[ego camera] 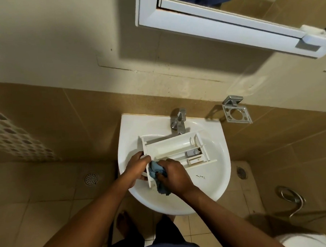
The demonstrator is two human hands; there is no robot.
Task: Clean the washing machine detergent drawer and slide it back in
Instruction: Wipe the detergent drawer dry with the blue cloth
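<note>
- Right hand (pixel 173 176): was closed around a bunched blue cloth (pixel 157 173), knuckles up, pressing it against the near left end of the detergent drawer (pixel 176 151).
- Blue cloth: one crumpled tail hung below the hand toward the near rim of the basin.
- Left hand (pixel 137 167): lay just left of the cloth, fingers wrapped on the drawer's front panel at that end, steadying it.
- Detergent drawer: white, compartments facing up, lay across the wash basin (pixel 218 177); its long axis ran from both hands away to the right and slightly farther off. The right hand was the nearer to the unwiped far compartments, so wiping would likely proceed rightward along that axis.
- Tap (pixel 179 122): stood beyond the drawer, well apart from both hands; no water could be seen running.
- Washing machine: not in view.
</note>
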